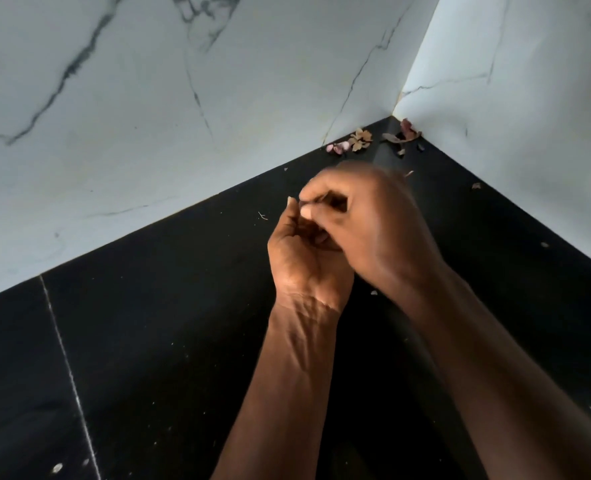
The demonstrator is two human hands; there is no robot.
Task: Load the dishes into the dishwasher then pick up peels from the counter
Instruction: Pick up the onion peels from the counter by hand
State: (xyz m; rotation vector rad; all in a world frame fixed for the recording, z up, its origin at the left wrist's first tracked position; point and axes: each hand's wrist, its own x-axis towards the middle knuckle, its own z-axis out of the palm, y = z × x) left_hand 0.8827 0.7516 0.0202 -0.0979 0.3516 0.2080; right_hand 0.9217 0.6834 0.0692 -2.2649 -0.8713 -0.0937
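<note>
The black bench (155, 341) fills the lower frame, and a thin pale seam (66, 355) runs front to back across its left part, with a pale fleck (57, 468) beside it near the front edge. White veined wall panels (141, 98) rise behind the bench and meet in a corner at upper right. Above the middle of the bench the left hand (304, 258) is turned palm up and cupped, fingers curled; what lies in the palm is hidden. The right hand (373, 223) sits directly over it, touching it, with its fingertips bunched together above the left palm. Blur prevents telling whether anything is pinched between them. The peels (360, 139) lie on the bench well beyond both hands, against the wall in the corner: pinkish bits, then tan pieces, then reddish-brown ones. Loose scraps (476, 186) dot the right side of the bench.
</note>
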